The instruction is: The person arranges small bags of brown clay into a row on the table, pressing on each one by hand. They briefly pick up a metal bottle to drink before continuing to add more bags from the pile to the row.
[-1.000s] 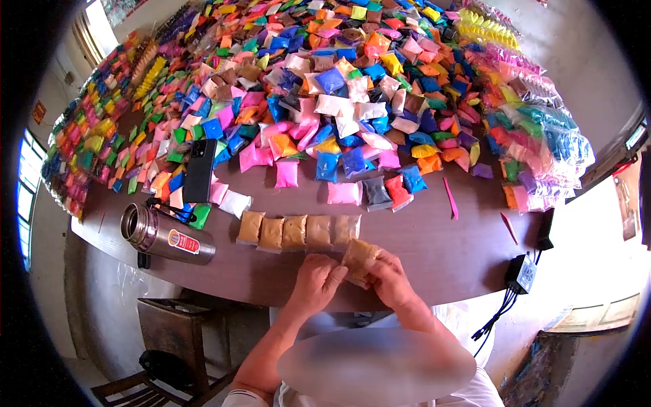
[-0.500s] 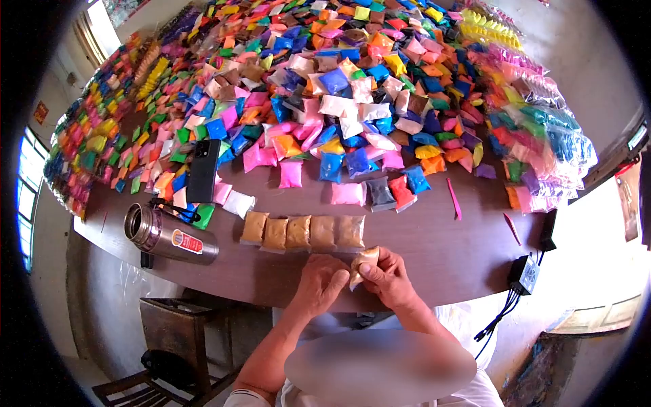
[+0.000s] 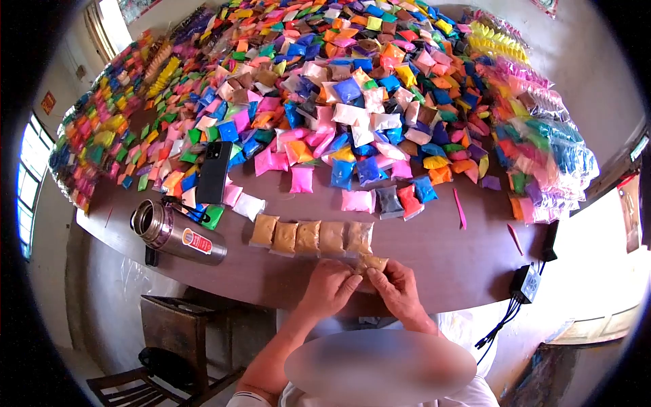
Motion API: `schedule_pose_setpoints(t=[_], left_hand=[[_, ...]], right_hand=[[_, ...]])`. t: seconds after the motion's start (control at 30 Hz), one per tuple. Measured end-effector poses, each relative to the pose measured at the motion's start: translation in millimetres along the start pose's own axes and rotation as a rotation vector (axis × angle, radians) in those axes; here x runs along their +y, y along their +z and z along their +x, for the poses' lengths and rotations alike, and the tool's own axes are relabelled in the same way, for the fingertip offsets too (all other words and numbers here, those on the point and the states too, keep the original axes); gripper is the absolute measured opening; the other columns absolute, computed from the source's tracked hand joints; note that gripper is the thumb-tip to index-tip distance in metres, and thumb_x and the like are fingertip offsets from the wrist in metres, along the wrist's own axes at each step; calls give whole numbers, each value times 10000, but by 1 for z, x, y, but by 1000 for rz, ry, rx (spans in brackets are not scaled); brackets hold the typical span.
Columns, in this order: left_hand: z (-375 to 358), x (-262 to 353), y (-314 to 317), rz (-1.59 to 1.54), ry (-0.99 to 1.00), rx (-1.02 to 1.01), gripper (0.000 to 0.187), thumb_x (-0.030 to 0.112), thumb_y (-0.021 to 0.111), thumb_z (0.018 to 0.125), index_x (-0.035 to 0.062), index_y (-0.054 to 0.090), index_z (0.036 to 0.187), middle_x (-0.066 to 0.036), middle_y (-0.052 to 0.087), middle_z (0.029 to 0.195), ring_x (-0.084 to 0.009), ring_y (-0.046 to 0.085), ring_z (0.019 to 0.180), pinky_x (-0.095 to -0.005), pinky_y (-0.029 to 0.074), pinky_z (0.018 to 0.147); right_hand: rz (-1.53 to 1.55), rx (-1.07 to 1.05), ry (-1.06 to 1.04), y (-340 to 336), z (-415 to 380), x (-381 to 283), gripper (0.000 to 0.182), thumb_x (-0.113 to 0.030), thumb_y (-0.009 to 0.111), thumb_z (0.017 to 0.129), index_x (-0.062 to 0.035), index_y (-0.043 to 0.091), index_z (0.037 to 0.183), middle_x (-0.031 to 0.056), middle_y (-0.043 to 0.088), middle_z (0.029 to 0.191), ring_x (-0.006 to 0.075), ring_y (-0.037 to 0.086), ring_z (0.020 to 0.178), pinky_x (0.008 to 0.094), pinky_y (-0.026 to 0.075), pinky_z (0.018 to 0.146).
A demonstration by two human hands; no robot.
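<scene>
A small clear packet [image 3: 372, 262] with tan filling is held sideways between both hands, just above the table's near edge. My right hand [image 3: 400, 292] pinches it with the thumb on top, at its right part. My left hand [image 3: 328, 287] is closed at the packet's left end, its thumb and curled fingers pressed together there. Right beyond the hands lies a row of several similar tan packets [image 3: 308, 236] on the table. The row's rightmost packet stands nearest the held one.
A large heap of coloured packets [image 3: 346, 115] covers the table's far part. At left are a steel flask [image 3: 183, 234] and a black phone [image 3: 214, 171]. Pink tools [image 3: 460, 209] lie to the right, near a black box with cables [image 3: 525, 283]. A wooden chair [image 3: 173, 339] stands below left.
The held packet has turned from upright to sideways, and my left hand has closed onto its left end. The whole view has shifted slightly.
</scene>
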State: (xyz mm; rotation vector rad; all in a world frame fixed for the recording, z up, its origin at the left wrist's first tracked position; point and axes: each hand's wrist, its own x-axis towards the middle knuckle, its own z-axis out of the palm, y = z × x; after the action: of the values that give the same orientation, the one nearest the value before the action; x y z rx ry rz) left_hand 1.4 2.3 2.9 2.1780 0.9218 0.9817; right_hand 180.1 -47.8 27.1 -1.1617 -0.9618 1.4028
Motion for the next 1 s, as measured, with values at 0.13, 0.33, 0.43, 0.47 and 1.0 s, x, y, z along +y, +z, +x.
schedule_pose_setpoints(t=[0.13, 0.33, 0.43, 0.47, 1.0], left_hand=[[4, 5, 2, -44, -27, 20, 295, 227, 601, 943, 28, 601, 725, -125, 612, 714, -329, 584, 715, -435, 438, 728], [5, 4, 3, 23, -17, -32, 300, 221, 640, 919, 32, 592, 692, -100, 598, 683, -312, 580, 692, -424, 432, 706], [5, 4, 4, 41, -15, -26, 300, 221, 660, 906, 41, 581, 679, -96, 588, 674, -309, 577, 688, -420, 428, 695], [6, 5, 3, 37, -10, -9, 304, 223, 664, 904, 45, 576, 674, -95, 582, 669, -307, 576, 686, -420, 428, 694], [1, 6, -1, 51, 4, -8, 236, 190, 688, 876, 55, 601, 703, -111, 606, 718, -307, 597, 718, -421, 422, 685]], right_hand=[[-21, 7, -32, -20, 0, 13, 261, -139, 610, 996, 58, 617, 1167, 47, 672, 1025, 91, 593, 922, 253, 497, 843], [-489, 227, -36, -44, 21, -16, 207, -109, 647, 957, 49, 655, 1091, 42, 671, 993, 89, 584, 863, 280, 500, 774], [-619, 281, -164, -44, 35, -14, 210, -147, 714, 882, 32, 650, 970, 105, 675, 889, 188, 614, 764, 339, 491, 716], [-769, 304, -309, -45, 42, -8, 235, -174, 738, 858, 35, 629, 868, 122, 654, 798, 225, 589, 683, 362, 475, 658], [-748, 476, -381, -31, 52, -6, 185, -61, 741, 794, 14, 646, 934, 43, 603, 822, 136, 558, 716, 289, 485, 667]])
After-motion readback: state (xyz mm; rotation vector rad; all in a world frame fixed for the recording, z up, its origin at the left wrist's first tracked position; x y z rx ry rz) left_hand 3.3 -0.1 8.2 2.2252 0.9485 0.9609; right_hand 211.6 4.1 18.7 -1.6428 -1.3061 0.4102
